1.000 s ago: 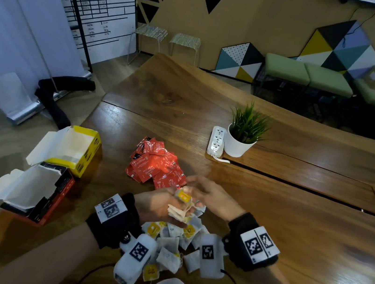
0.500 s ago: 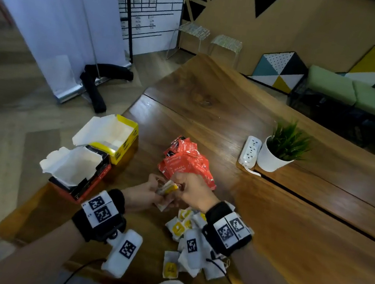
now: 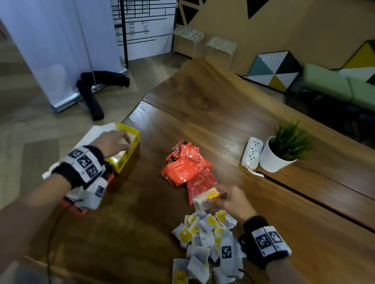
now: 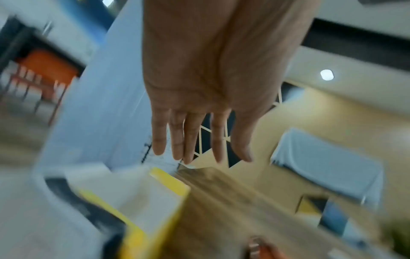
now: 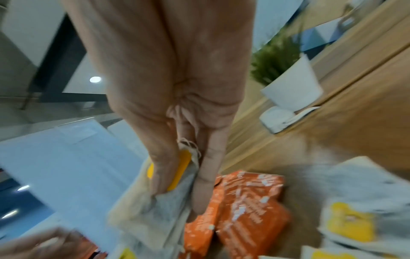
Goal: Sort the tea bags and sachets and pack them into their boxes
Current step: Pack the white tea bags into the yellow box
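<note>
My left hand hovers over the open yellow box at the table's left edge; in the left wrist view its fingers are straight and hold nothing. My right hand pinches a small stack of white tea bags with yellow tags, seen close in the right wrist view as the stack of tea bags between thumb and fingers. A pile of red sachets lies just beyond that hand. Loose tea bags are heaped near the front edge.
A red box sits mostly hidden under my left wrist, next to the yellow one. A white potted plant and a power strip stand at the right on the wooden table. Floor lies left of the table.
My left hand has let go of the tea bag stack and swung left to the yellow box. The right hand keeps the stack. The head view has turned left.
</note>
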Demonstrator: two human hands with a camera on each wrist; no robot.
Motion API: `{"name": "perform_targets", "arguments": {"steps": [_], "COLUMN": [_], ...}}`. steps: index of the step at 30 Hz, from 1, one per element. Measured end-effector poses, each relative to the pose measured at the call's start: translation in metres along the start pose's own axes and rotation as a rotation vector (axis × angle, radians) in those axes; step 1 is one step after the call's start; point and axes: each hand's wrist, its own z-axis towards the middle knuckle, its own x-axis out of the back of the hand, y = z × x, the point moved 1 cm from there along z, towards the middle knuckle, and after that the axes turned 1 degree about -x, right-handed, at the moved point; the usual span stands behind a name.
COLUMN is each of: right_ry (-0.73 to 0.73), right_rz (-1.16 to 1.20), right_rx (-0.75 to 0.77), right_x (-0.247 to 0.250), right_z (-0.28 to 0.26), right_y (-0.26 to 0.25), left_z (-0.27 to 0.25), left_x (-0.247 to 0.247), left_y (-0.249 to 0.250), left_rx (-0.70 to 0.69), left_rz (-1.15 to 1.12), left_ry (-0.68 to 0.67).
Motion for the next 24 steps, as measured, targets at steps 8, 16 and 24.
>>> {"name": "perform_targets", "arguments": {"steps": [8,16,24], "right_ry": [0.172,0.410,0.746], "right_rz": [0.273,0.554,0.605], "right_rx": [-0.085,-0.135,0.073], "right_x": [0.029,0.066,0.099], "right_z": [-0.030,-0.085,-0.158], "right_y": [0.052,0.084,0.083], "left_z": [0.038,0.011,-0.059], "left_x": [-0.049,0.028,-0.149], "left_y": [-0.025,0.073,0.238], "left_rx": [0.100,-0.214,-0.893], "left_rz": [0.509,0.382,0.377], "left_ry": [-0.168,0.472,-0.083]}}
